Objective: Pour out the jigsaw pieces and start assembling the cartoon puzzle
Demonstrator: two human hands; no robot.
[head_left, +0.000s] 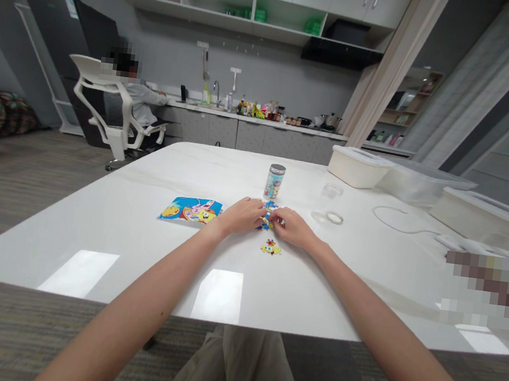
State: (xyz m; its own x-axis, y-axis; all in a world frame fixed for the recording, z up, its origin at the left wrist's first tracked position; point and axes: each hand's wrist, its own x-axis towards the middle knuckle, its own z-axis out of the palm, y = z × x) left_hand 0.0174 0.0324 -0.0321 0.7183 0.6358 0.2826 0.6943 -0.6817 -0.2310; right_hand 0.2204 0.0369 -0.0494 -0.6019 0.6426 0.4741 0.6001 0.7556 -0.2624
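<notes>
Blue jigsaw puzzle pieces [272,205] lie in a small cluster on the white table, partly covered by my fingers. From the left, my left hand [244,215] has its fingers bent together against the edge of these pieces. Opposite it, my right hand [294,226] is closed, with thumb and fingertips pinched at a piece. A few joined yellow puzzle pieces [271,248] with a cartoon face sit apart, nearer to me. Behind the hands stands a cartoon-printed can [274,182] with a metal lid. A cartoon picture sheet [191,210] lies left of my left hand.
To the right are a clear plastic jar [332,191], a ring-shaped lid [334,217] and a white cable [390,219]. Storage boxes [359,166] line the table's far right. A person [133,98] sits in a white chair by the kitchen counter [252,130].
</notes>
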